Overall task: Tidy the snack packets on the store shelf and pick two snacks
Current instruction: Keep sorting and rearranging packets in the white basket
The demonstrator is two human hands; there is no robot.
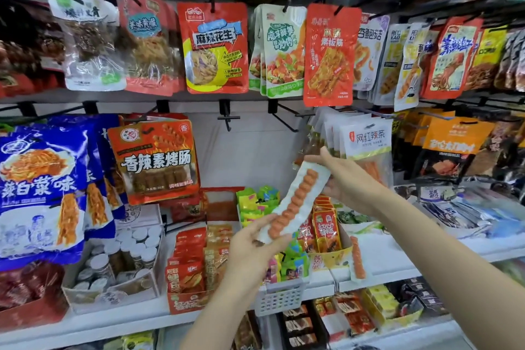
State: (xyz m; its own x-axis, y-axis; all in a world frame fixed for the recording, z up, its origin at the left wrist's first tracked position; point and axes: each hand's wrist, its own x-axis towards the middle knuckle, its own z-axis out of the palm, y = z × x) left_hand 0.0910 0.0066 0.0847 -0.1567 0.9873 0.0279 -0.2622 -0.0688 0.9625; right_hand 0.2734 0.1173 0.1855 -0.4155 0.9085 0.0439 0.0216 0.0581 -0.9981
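A long white snack packet (298,200) with an orange twisted stick printed along it is held up in front of the shelf, tilted from lower left to upper right. My left hand (251,247) grips its lower end, thumb on the front. My right hand (348,177) holds the upper end from behind, fingers spread along the packet. A second packet of the same kind (358,260) lies on the white shelf (395,257) to the right, below my right forearm. Empty black hooks (227,116) stick out of the wall above the held packet.
Rows of hanging snack packets fill the hooks above, such as a red peanut packet (216,48) and a white packet (366,148) right of my right hand. Blue bags (42,187) hang at the left. Boxes of small red packets (189,270) and a white basket (279,297) stand on the shelf.
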